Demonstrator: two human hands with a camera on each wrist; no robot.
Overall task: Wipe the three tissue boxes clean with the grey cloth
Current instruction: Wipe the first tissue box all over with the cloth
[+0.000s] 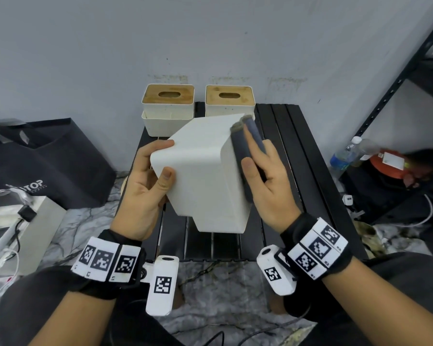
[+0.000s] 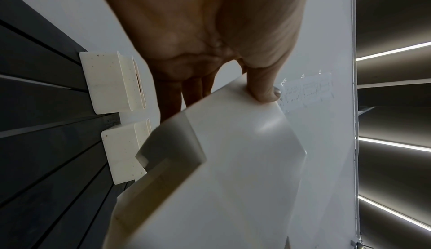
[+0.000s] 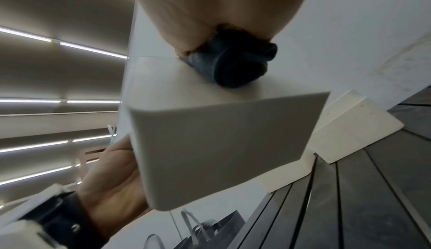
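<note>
Left hand (image 1: 145, 186) grips the white tissue box (image 1: 203, 176) tilted above the bench (image 1: 298, 151); right hand (image 1: 268, 181) presses the grey cloth (image 1: 248, 146) on its side — hard wiping could twist it loose.

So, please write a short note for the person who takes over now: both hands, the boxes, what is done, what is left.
Left hand grips the white tissue box, lifted and tilted above the black table.
Right hand presses the rolled grey cloth on the box's right side.
Two other boxes stand at the table's back edge, specks visible.
Done: cannot tell beyond this box, in progress.
Left: probably those two.
</note>
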